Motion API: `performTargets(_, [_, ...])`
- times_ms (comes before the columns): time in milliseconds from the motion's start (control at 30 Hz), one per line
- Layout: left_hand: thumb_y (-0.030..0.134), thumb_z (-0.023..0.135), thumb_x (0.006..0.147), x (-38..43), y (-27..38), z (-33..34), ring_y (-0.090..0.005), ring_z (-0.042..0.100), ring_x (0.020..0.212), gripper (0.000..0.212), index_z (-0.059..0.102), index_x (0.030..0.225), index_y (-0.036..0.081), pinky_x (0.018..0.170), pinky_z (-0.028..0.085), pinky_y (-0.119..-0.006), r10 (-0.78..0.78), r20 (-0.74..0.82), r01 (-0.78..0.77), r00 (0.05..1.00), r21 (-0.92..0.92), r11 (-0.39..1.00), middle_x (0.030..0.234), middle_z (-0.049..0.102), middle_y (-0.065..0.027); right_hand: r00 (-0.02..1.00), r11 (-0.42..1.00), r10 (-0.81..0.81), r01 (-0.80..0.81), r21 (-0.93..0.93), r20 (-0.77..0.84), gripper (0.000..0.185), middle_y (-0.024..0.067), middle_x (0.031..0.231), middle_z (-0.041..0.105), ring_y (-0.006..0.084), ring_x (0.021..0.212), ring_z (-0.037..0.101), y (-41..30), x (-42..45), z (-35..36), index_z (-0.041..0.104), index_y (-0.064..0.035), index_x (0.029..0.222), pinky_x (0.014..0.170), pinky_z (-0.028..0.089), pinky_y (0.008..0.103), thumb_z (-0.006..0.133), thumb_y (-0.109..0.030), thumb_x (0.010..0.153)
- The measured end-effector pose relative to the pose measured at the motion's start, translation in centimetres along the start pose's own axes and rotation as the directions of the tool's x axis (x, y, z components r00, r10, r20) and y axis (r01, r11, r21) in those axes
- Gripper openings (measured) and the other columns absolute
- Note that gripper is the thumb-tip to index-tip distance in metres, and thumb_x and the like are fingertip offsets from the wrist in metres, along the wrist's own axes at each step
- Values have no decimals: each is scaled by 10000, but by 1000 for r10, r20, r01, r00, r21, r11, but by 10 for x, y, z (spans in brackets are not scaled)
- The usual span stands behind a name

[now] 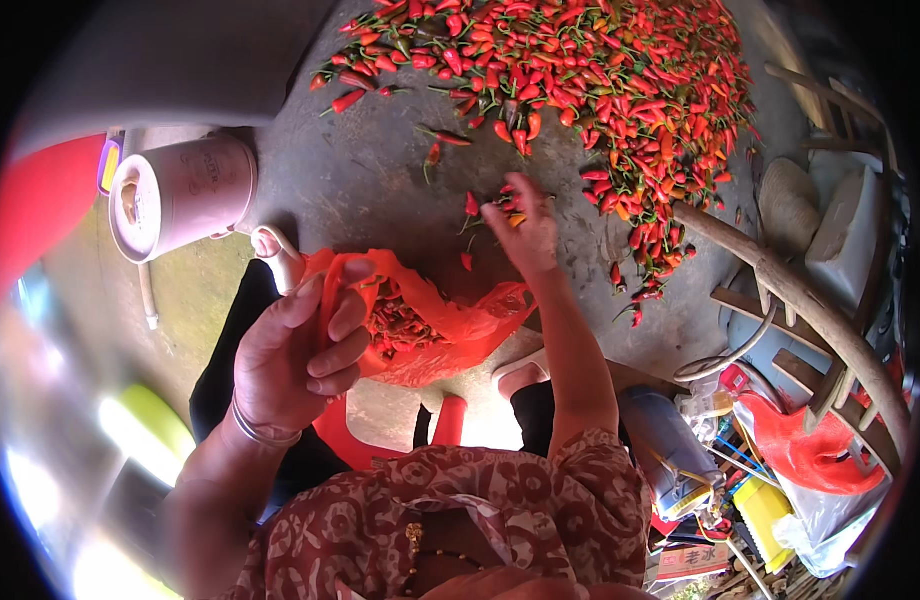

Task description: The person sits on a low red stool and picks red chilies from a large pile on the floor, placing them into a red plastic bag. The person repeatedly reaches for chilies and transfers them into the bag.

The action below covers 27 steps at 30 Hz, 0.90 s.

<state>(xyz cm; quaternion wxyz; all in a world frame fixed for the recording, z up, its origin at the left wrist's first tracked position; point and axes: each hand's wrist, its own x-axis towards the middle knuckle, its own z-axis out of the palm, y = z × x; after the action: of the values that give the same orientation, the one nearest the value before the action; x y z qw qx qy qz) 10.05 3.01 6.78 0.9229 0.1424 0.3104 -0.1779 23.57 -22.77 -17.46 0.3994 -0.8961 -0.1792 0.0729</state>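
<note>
My left hand (302,345), with a bangle on its wrist, is closed on the rim of a red plastic bag (430,363). The bag hangs open between my knees, with many red chili peppers (401,322) inside. Beyond the bag, my right hand (527,232) reaches down to the concrete floor, thumb and fingers apart, over a small group of chili peppers (471,204). Its fingers partly hide these peppers, and I see nothing held between them. A large spread of red chili peppers (617,82), many with green stems, covers the floor ahead and to the right.
A pink lidded bucket (197,191) stands at the left. At the right are a curved wooden pole (797,292), a blue-grey bucket (666,450), a red mesh bag (805,450) and a yellow plastic item (761,517). A lime-green basin (148,431) lies at the lower left.
</note>
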Motion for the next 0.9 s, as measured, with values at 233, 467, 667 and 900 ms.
performTargets(233, [335, 522, 982, 3, 0, 1, -61, 342, 540, 486, 430, 1352, 33, 412, 248, -182, -15, -27, 15, 1000, -5, 1000, 836, 427, -6, 985, 859, 100, -156, -487, -139, 872, 238, 1488, 307, 514, 1373, 243, 45, -19, 53, 426, -240, 1432, 1038, 238, 715, 715, -642, 714])
performTargets(467, [333, 517, 983, 1, 0, 0, -61, 343, 532, 479, 434, 1344, 29, 407, 247, -181, -15, -51, 13, 999, -26, 1000, 831, 426, -6, 979, 839, -115, 6, -544, -166, 538, 111, 1345, 437, 385, 1212, 427, 42, -26, 76, 613, -223, 1211, 950, 370, 609, 719, -493, 758])
performTargets(667, [328, 515, 983, -2, 2, -2, -59, 344, 535, 462, 450, 1336, 38, 412, 253, -179, -13, -59, 11, 998, -34, 999, 830, 428, -3, 965, 868, -235, 153, -472, -119, 375, 96, 1149, 530, 340, 939, 578, 83, -19, 49, 675, -190, 1081, 744, 534, 438, 782, -267, 730])
performTargets(900, [330, 528, 977, -2, 2, 2, -59, 339, 535, 456, 459, 1328, 48, 415, 256, -179, -19, -63, 18, 998, -20, 1000, 831, 433, -2, 998, 991, 63, -63, 115, 3, 247, 41, 943, 596, 162, 810, 608, 82, 4, 7, 687, -79, 1023, 683, 517, 306, 751, -186, 810])
